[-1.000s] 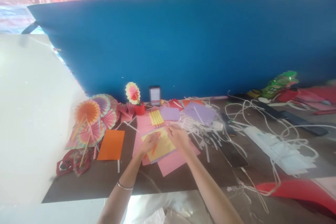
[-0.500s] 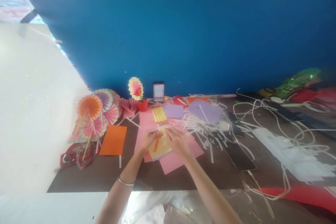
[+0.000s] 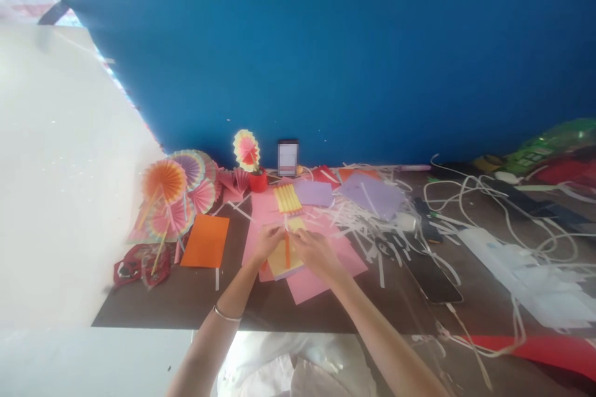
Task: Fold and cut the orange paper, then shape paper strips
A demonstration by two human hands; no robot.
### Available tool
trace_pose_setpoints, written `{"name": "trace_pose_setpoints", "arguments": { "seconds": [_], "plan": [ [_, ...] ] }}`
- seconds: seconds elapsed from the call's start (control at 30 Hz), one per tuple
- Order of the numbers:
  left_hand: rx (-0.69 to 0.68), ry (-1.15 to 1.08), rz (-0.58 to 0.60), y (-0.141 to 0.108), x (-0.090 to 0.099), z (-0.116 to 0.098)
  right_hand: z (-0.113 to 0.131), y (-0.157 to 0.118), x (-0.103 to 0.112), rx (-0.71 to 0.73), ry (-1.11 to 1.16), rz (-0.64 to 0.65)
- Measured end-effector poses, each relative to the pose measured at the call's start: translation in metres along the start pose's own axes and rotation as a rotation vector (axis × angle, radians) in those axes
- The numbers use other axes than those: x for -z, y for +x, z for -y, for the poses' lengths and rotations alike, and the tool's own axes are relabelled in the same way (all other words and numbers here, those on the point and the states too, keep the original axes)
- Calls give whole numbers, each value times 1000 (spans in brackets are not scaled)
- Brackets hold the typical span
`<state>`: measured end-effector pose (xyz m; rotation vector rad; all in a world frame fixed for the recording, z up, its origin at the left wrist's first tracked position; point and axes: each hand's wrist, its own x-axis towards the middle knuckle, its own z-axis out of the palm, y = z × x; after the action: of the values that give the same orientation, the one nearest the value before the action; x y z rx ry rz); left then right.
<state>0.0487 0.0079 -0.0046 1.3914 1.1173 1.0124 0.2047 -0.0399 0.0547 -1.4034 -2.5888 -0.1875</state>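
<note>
Between my two hands is a narrow orange paper strip (image 3: pixel 287 253), upright in view over a yellow sheet (image 3: pixel 278 262). My left hand (image 3: pixel 269 243) pinches its upper end from the left. From the right, the fingers of my right hand (image 3: pixel 315 253) close on the same end. A small white piece (image 3: pixel 285 221) pokes up above the fingertips; whether it is joined to the strip I cannot tell. Just beyond lies a pleated yellow paper (image 3: pixel 288 198). Pink sheets (image 3: pixel 307 285) spread under the yellow one.
Paper fans (image 3: pixel 162 181) and an orange sheet (image 3: pixel 205 240) lie left. A red pot (image 3: pixel 258 181) with a paper flower and a propped phone (image 3: pixel 288 158) stand at the back. White paper scraps (image 3: pixel 358 217), a dark phone (image 3: pixel 435 279) and cables (image 3: pixel 465 198) cover the right.
The orange strip has turned from slanted to nearly straight up and down. My hands have come closer together at its top end. The whole view has shifted slightly.
</note>
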Motion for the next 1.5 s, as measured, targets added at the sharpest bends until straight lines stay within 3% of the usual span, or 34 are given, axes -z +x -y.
{"name": "trace_pose_setpoints", "arguments": {
  "seconds": [0.4,0.83,1.13,1.3,1.5],
  "plan": [
    [-85,80,-5,0,-1,-2,7,7,-3,-26,-18,172],
    [-54,-64,-17,-4,-3,-9,6,9,-23,-59,60,157],
    [9,-167,-47,-4,-4,-6,8,8,-21,-59,46,165],
    [100,-410,-80,-4,-7,-6,12,3,-17,-83,4,101],
    [153,-535,-75,-6,-10,-8,10,-3,-22,-47,-62,-83]
  ]
}}
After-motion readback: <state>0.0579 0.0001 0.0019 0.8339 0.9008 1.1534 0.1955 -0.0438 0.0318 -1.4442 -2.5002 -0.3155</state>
